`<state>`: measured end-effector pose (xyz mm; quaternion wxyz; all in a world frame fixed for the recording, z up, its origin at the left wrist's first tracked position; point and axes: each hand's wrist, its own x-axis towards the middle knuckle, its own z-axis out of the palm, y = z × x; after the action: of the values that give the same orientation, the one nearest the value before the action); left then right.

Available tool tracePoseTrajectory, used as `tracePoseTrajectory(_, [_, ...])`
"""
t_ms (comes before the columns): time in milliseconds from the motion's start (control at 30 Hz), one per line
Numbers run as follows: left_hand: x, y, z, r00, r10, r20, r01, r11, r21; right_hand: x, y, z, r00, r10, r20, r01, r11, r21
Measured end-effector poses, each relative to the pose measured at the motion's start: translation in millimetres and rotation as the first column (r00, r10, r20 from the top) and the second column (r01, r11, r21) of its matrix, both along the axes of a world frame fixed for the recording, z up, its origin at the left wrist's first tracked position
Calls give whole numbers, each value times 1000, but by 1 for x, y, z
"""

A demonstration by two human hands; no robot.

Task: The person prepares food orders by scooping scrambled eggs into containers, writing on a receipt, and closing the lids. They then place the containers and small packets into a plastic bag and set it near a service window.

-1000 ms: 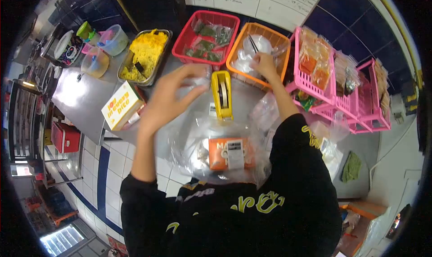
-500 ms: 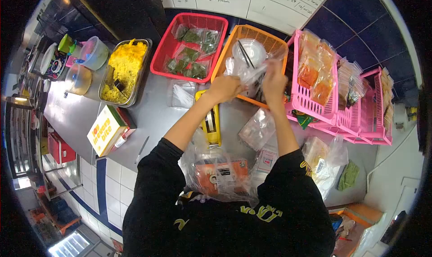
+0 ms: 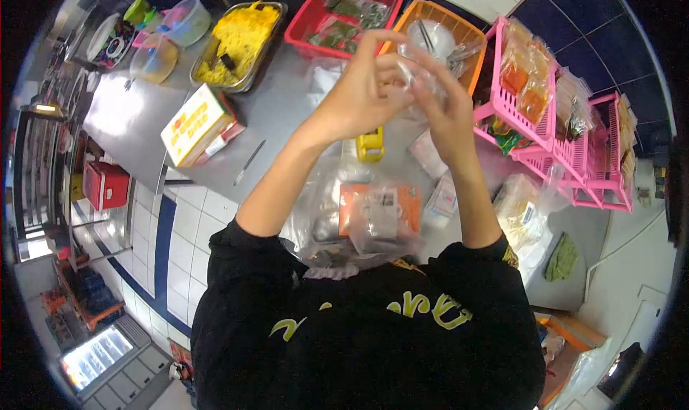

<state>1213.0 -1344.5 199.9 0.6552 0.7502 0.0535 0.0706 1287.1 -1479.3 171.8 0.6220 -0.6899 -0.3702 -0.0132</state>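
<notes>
Both of my hands are raised over the counter, close together, with crumpled clear plastic, apparently a thin bag (image 3: 414, 76), between them. My left hand (image 3: 362, 90) has its fingers curled round the plastic's left side. On the other side my right hand (image 3: 446, 101) pinches it, the fingertips partly blurred. Behind them is the orange basket (image 3: 470, 40), holding a white bowl (image 3: 439, 42) with dark sticks across it. A long yellow tool (image 3: 370, 146) lies below my hands, partly covered. Nearer my body, an orange box (image 3: 410, 205) sits under clear plastic.
Left of the orange basket stands a red basket (image 3: 301, 38) of green packets. A metal tray of yellow food (image 3: 247, 33), a carton (image 3: 194, 126) and a pen (image 3: 250, 162) are at left. Pink racks (image 3: 527, 126) with packets and a green cloth (image 3: 562, 258) are at right.
My hands have come back from the orange basket towards my body and closer together, bringing the clear plastic along. The camera view has shifted, so the counter items appear higher and further right.
</notes>
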Motion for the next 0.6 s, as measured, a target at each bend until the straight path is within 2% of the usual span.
tracePoseTrajectory(33, [-25, 3, 5, 990, -55, 129, 43, 995, 90, -21, -9, 9, 976, 87, -200, -82, 996, 32])
tracePoseTrajectory(67, [-53, 5, 7, 961, -118, 249, 72, 980, 183, -33, -25, 10, 975, 95, -200, -92, 995, 24])
tracePoseTrajectory(100, [-82, 2, 8, 976, -23, 215, -94, 849, 520, -38, -43, 10, 961, 36, -275, -53, 997, -57])
tracePoseTrajectory(133, [-113, -2, 8, 974, 81, 214, -220, 579, 785, -44, -54, 11, 940, -30, -341, -19, 990, -140])
tracePoseTrajectory(167, [-144, -8, 3, 979, 185, 88, -170, 498, 850, -56, -57, 14, 941, -22, -337, -28, 989, -143])
tracePoseTrajectory(200, [-168, -10, -6, 955, 294, -32, -99, 420, 902, -68, -58, 18, 984, 137, -117, -156, 973, -168])
tracePoseTrajectory(233, [-186, -4, -21, 935, 339, -104, -107, 550, 828, -80, -57, 20, 950, 296, 101, -269, 938, -219])
tracePoseTrajectory(267, [-200, 1, -29, 911, 369, -182, -123, 666, 735, -97, -47, 13, 903, 398, 161, -347, 898, -272])
tracePoseTrajectory(300, [-210, 6, -30, 912, 368, -183, -121, 667, 735, -119, -31, -1, 842, 496, 215, -415, 848, -329])
tracePoseTrajectory(367, [-220, 13, -20, 845, 424, -325, -240, 844, 479, -156, -4, -48, 793, 609, 36, -531, 718, -450])
tracePoseTrajectory(400, [-223, 10, -15, 848, 421, -323, -236, 844, 481, -163, 9, -86, 759, 648, 60, -468, 607, -642])
tracePoseTrajectory(433, [-224, 2, -9, 873, 443, -203, -313, 829, 463, -163, 19, -110, 721, 689, 71, -372, 471, -800])
tracePoseTrajectory(467, [-223, -6, -2, 882, 465, -79, -389, 812, 435, -163, 25, -104, 722, 688, 76, -368, 475, -799])
tracePoseTrajectory(500, [-223, -14, 8, 901, 428, -71, -353, 818, 454, -164, 29, -96, 783, 576, -235, -490, 338, -804])
tracePoseTrajectory(533, [-223, -22, 20, 903, 425, -64, -352, 817, 458, -165, 33, -90, 764, 392, -513, -620, 225, -752])
tracePoseTrajectory(567, [-223, -29, 31, 917, 400, 7, -335, 759, 558, -164, 27, -217, 758, 643, -110, -354, 264, -897])
tracePoseTrajectory(600, [-223, -33, 36, 927, 367, 70, -323, 690, 648, -177, 35, -214, 838, 504, -210, -471, 471, -746])
